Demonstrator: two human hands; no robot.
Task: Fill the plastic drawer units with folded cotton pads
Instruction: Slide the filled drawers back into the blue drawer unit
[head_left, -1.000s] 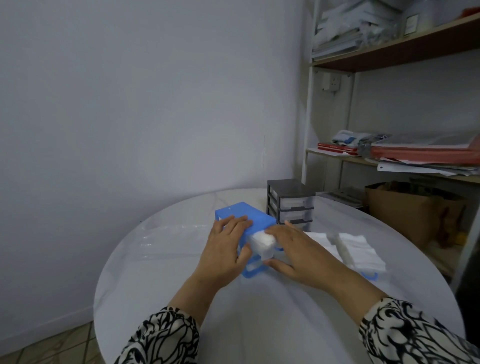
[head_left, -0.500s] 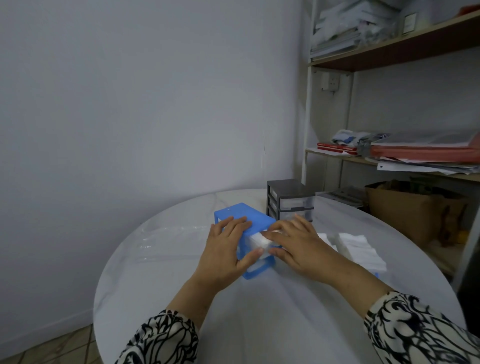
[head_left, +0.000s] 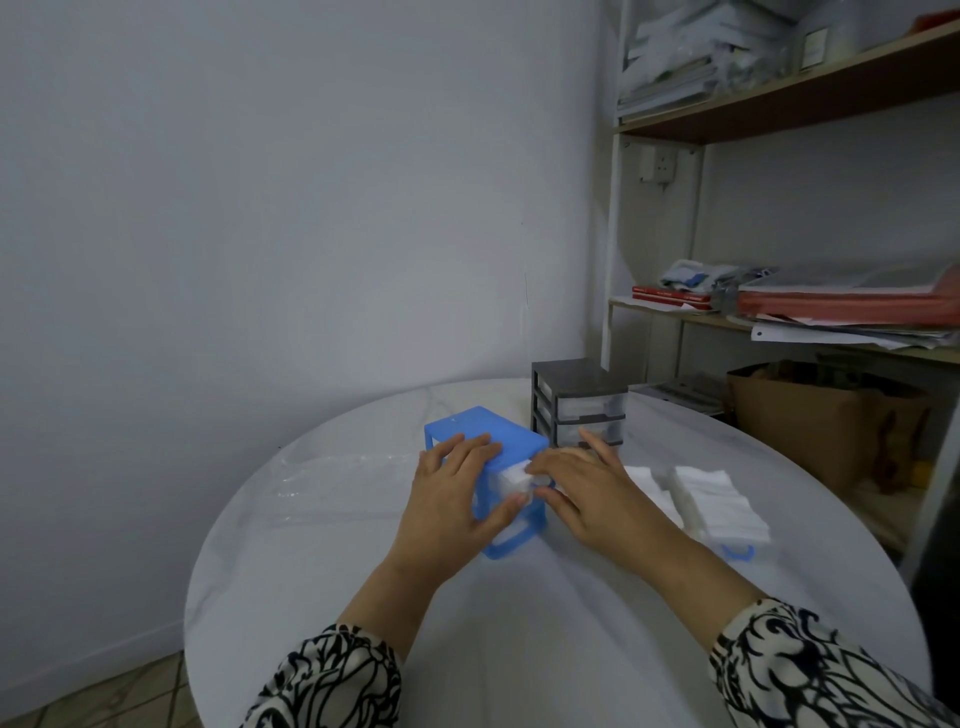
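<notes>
A blue plastic drawer unit (head_left: 498, 434) stands on the round white table (head_left: 332, 571). My left hand (head_left: 449, 499) lies flat on its top and left side, with the thumb at the front. My right hand (head_left: 587, 493) presses a drawer stuffed with white folded cotton pads (head_left: 511, 477) into the unit's front. A lower blue drawer front (head_left: 511, 543) sticks out a little. Behind stands a grey drawer unit (head_left: 579, 402) with its clear drawers closed. A stack of folded cotton pads (head_left: 711, 501) lies to the right.
A clear plastic bag (head_left: 332, 478) lies flat on the table's left. A loose blue drawer (head_left: 740, 551) sits partly under the pad stack. A shelf unit (head_left: 779, 104) with papers and a brown cardboard box (head_left: 795, 415) stand at the right, beyond the table edge.
The pad-filled drawer has slid back into the blue unit under my right hand's push. My left hand has stayed on the unit's top.
</notes>
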